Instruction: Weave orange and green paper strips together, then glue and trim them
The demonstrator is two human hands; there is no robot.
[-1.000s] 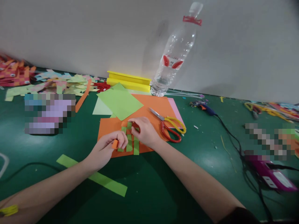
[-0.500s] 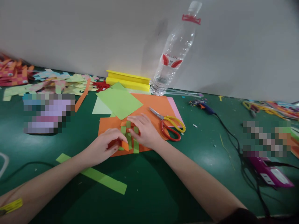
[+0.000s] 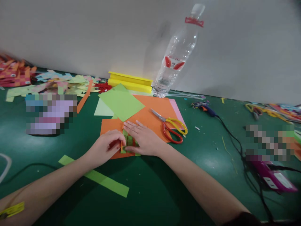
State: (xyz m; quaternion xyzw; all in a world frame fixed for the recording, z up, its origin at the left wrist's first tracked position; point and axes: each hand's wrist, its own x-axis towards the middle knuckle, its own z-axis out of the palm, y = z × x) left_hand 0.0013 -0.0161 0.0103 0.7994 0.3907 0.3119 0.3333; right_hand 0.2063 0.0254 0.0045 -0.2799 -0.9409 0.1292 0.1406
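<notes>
My left hand has its fingers curled in a pinch at the left side of several upright green paper strips. It grips the end of an orange paper strip, of which only a thin sliver shows. Lying flat over the right part of the green strips is my right hand, fingers stretched out and pressing down. Bits of orange show between the green strips, in a woven pattern. Beneath both hands is an orange sheet. How the strips run under the right hand is hidden.
Scissors lie on orange paper to the right. Behind are green sheets, a yellow folded piece and a leaning plastic bottle. A glue gun with its cord lies right. A loose green strip lies in front.
My right hand has flattened and lowered onto the green strips, covering more of them. The orange flap at my left fingertips has folded back and now shows only as a sliver.
</notes>
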